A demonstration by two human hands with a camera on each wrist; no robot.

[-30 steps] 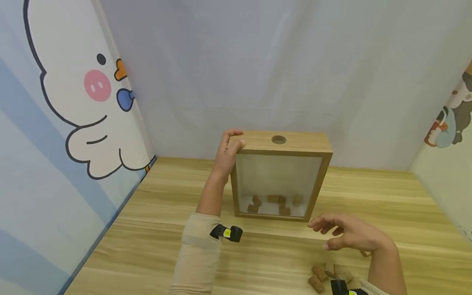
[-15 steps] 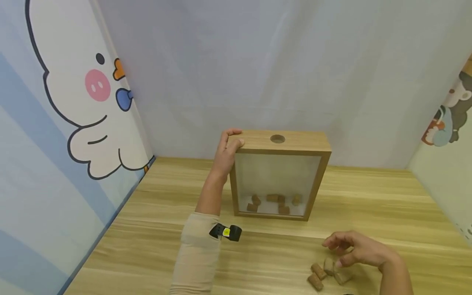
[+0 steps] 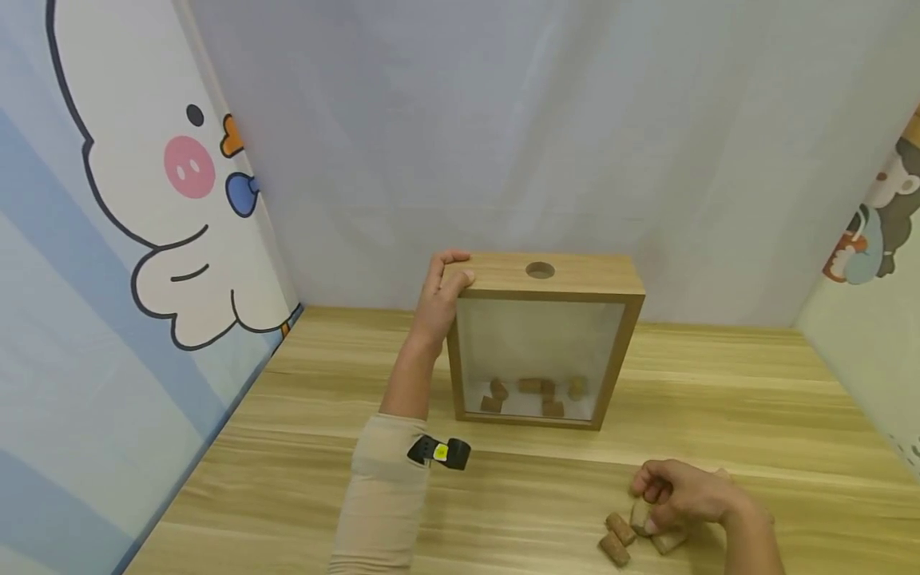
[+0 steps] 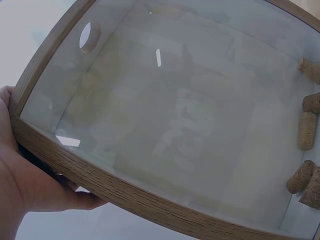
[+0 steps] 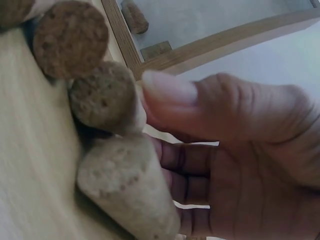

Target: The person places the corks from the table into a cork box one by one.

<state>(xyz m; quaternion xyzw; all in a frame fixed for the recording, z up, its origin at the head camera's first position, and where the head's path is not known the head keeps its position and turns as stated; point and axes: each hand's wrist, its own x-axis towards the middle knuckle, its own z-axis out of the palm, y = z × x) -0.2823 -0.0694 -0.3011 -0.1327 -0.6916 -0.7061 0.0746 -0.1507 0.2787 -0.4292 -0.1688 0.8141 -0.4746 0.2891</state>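
Observation:
A shallow upright box (image 3: 589, 275) with a wooden frame, a clear front and a round hole in its top stands on the table. Several corks (image 3: 530, 386) lie inside along its bottom. My left hand (image 3: 436, 307) grips the box's top left corner, thumb in front and fingers over the top; the left wrist view shows this hand (image 4: 30, 185) at the frame. Low on the right, my right hand (image 3: 690, 495) is down among loose corks. Its thumb presses one cork (image 5: 102, 97), with the fingers curled on the far side, partly hidden. A paler cork (image 5: 127, 185) lies right beside it.
Two more corks (image 3: 614, 549) lie just left of the right hand. The wood-grain table (image 3: 302, 479) runs back to a pale curtain (image 3: 575, 120). A printed cloth with a cartoon bird (image 3: 172, 160) hangs at the left.
My right hand has come down and closed its thumb and fingers at a cork in the loose group. The left hand stays on the box corner.

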